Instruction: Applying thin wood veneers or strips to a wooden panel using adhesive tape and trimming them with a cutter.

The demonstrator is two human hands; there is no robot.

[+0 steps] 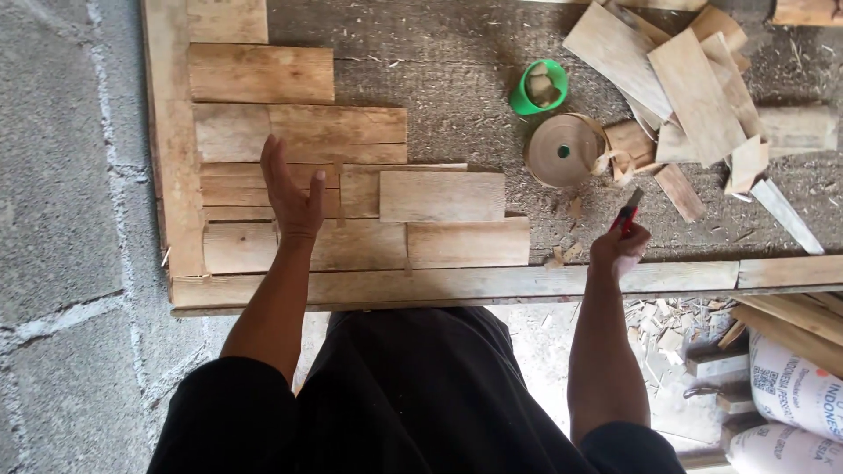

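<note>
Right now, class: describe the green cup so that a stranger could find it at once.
Start at the heap of loose wood offcuts at the bench's far right. Just left of it lies a roll of tan tape; the green cup sits behind that roll. It is the only bright green thing among brown wood.

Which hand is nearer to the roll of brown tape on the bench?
The right hand, gripping a red utility knife, sits just below and right of the roll of brown tape. The left hand rests flat on the wooden boards, far to the roll's left.
</note>
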